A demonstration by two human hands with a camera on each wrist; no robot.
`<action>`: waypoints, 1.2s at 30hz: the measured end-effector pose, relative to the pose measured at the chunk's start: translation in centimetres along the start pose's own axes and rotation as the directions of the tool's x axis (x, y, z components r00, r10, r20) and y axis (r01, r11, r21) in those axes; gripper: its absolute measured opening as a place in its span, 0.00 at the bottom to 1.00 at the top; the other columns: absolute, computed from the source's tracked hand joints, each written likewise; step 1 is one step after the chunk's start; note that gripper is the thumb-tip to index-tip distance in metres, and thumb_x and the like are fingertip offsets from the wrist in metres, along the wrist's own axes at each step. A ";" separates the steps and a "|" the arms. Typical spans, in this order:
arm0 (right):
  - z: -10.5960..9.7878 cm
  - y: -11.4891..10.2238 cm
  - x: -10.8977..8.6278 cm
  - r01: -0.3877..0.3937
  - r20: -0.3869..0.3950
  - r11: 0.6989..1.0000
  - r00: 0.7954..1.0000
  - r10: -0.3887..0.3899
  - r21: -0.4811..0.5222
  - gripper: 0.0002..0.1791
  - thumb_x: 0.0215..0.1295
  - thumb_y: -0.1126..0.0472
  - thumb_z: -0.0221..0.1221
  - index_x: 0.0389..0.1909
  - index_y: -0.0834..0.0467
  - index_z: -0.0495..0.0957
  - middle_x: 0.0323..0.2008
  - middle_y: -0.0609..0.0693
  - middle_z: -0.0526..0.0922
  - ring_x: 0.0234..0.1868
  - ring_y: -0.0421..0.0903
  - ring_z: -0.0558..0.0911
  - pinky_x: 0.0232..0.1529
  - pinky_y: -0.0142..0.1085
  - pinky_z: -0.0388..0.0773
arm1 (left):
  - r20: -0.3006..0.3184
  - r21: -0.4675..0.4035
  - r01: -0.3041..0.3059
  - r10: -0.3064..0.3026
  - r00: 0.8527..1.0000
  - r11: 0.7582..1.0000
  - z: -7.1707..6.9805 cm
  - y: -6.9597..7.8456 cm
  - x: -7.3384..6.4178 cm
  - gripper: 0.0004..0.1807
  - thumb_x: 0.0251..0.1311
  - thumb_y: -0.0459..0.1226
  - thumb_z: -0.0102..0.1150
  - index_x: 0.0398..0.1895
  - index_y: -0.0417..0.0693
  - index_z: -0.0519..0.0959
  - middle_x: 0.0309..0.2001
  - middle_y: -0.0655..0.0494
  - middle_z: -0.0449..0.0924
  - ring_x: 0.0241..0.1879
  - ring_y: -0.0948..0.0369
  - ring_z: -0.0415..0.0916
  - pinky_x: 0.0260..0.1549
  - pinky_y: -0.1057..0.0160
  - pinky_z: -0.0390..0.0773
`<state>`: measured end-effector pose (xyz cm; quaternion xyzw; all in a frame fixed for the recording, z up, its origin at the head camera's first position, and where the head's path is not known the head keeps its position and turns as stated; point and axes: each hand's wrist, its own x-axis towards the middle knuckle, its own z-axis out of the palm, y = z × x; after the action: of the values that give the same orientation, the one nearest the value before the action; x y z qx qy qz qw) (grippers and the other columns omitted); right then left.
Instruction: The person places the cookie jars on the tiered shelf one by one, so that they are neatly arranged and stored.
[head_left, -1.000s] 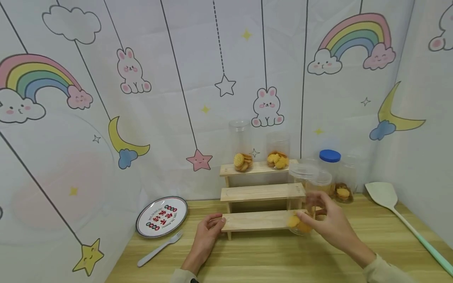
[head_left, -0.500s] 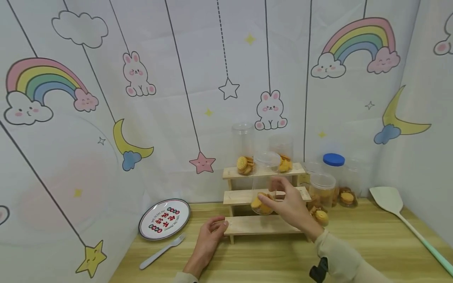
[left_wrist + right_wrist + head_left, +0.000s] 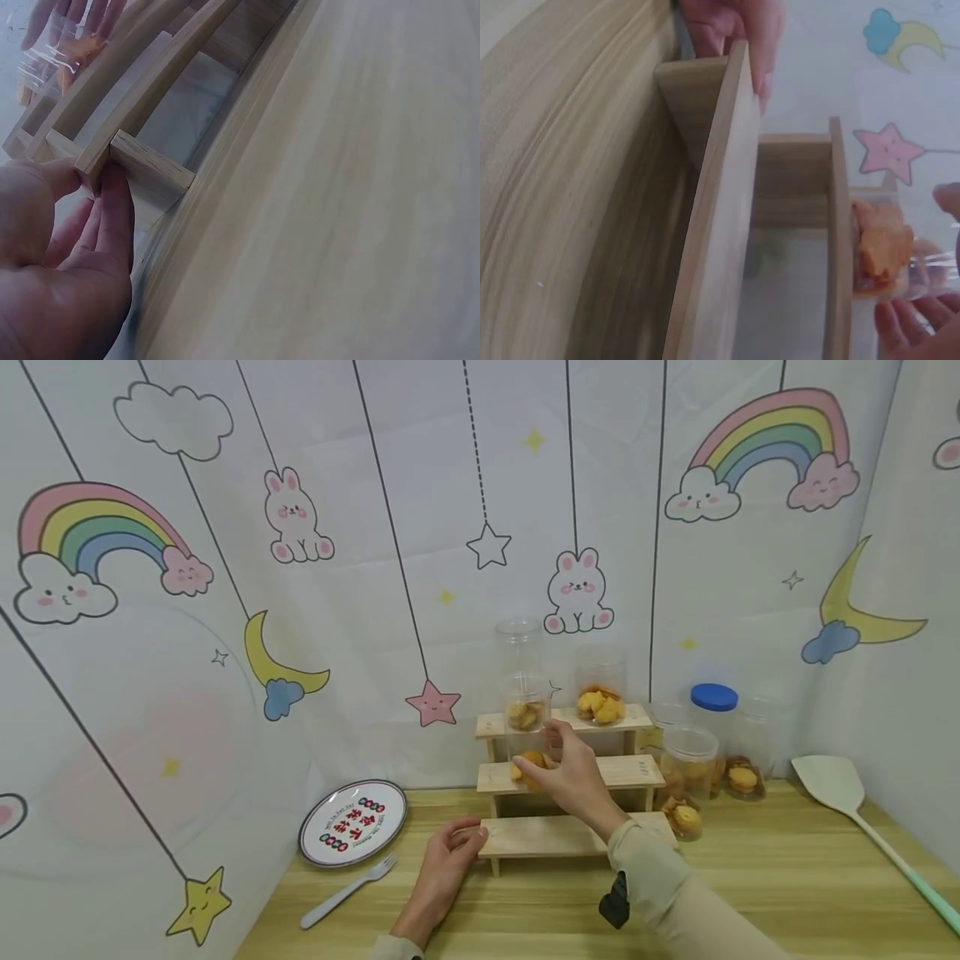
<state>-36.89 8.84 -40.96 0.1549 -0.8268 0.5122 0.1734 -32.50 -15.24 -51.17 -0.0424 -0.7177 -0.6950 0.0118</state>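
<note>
A three-step wooden display rack (image 3: 570,836) stands on the table. My left hand (image 3: 447,870) pinches the left end of its lowest step, thumb above and fingers beneath in the left wrist view. A clear jar (image 3: 527,745) with a few cookies at its bottom is upright at the left of the middle step, and my right hand (image 3: 576,779) holds it round its lower part. In the right wrist view the jar's base (image 3: 861,255) meets the middle step, or nearly so. Behind it, on the top step, are a tall cookie jar (image 3: 517,642) and a shorter jar (image 3: 601,700).
Several cookie jars crowd the table right of the rack, among them a blue-lidded jar (image 3: 713,697) and a wide jar (image 3: 688,764). Farther right lies a pale spatula (image 3: 832,781) with a green handle. At left are a printed plate (image 3: 352,823) and a grey fork (image 3: 348,891).
My right hand has carried the jar from beside the rack's right end, leftward and up to the left of the middle step. My left hand stays on the lowest step.
</note>
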 end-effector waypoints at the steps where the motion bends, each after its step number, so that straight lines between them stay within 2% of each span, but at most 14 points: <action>1: 0.0 0.0 0.1 0.002 -0.009 1.000 1.000 -0.003 -0.016 0.47 0.66 0.44 0.76 0.78 0.57 0.66 0.69 0.59 0.78 0.70 0.57 0.80 0.67 0.52 0.83 | 0.001 -0.001 0.002 -0.002 1.000 1.000 0.0 0.0 0.0 0.30 0.77 0.42 0.65 0.72 0.32 0.73 0.55 0.43 0.87 0.47 0.65 0.82 0.45 0.68 0.84; 8: -0.4 0.0 0.1 0.015 -0.030 0.994 0.999 -0.018 -0.104 0.49 0.63 0.46 0.79 0.78 0.58 0.65 0.62 0.58 0.77 0.62 0.57 0.82 0.62 0.51 0.86 | 0.010 -0.011 0.006 -0.006 1.000 1.000 0.3 0.1 0.2 0.30 0.77 0.43 0.66 0.72 0.33 0.74 0.56 0.43 0.87 0.47 0.66 0.83 0.45 0.68 0.84; 15: -0.7 0.4 -0.2 0.019 -0.005 0.989 1.000 -0.020 -0.150 0.48 0.62 0.48 0.79 0.77 0.60 0.67 0.65 0.60 0.80 0.66 0.58 0.81 0.64 0.54 0.83 | 0.018 0.013 -0.004 0.004 1.000 1.000 0.4 0.0 0.3 0.30 0.77 0.44 0.66 0.72 0.33 0.74 0.56 0.43 0.87 0.48 0.65 0.82 0.45 0.67 0.84; 19: -0.8 0.5 -0.4 0.012 0.020 0.990 1.000 -0.009 -0.138 0.46 0.63 0.49 0.79 0.76 0.61 0.68 0.68 0.62 0.80 0.69 0.59 0.81 0.66 0.53 0.83 | 0.011 0.018 -0.006 0.006 1.000 1.000 0.3 0.0 0.4 0.30 0.77 0.44 0.65 0.72 0.33 0.74 0.55 0.44 0.88 0.47 0.66 0.82 0.44 0.68 0.83; 28: -1.1 1.2 -0.8 -0.001 0.060 0.992 0.998 0.009 -0.126 0.45 0.70 0.49 0.74 0.80 0.59 0.64 0.72 0.63 0.77 0.72 0.61 0.80 0.68 0.55 0.81 | 0.013 0.017 0.006 -0.007 1.000 1.000 -0.1 0.2 0.3 0.29 0.77 0.43 0.66 0.72 0.34 0.74 0.56 0.43 0.87 0.48 0.65 0.82 0.45 0.68 0.84; 33: -1.7 1.3 -1.3 0.007 0.076 0.995 0.997 0.000 -0.096 0.47 0.70 0.47 0.73 0.82 0.59 0.62 0.75 0.63 0.74 0.75 0.61 0.77 0.71 0.54 0.79 | 0.020 0.019 0.011 -0.012 1.000 1.000 -0.2 0.1 0.3 0.30 0.77 0.43 0.66 0.72 0.34 0.73 0.55 0.44 0.87 0.47 0.65 0.81 0.45 0.68 0.84; 36: -2.6 1.6 -2.3 0.036 0.052 0.997 0.998 -0.033 -0.073 0.48 0.69 0.45 0.74 0.82 0.58 0.63 0.75 0.62 0.74 0.75 0.60 0.76 0.70 0.54 0.80 | 0.022 0.016 0.013 -0.013 1.000 1.000 -0.2 0.0 0.3 0.29 0.77 0.43 0.66 0.72 0.34 0.74 0.54 0.47 0.87 0.47 0.66 0.82 0.45 0.68 0.84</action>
<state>-35.14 12.05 -42.14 0.1756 -0.8463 0.4744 0.1669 -32.80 -15.43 -51.15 -0.0453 -0.7235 -0.6889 -0.0004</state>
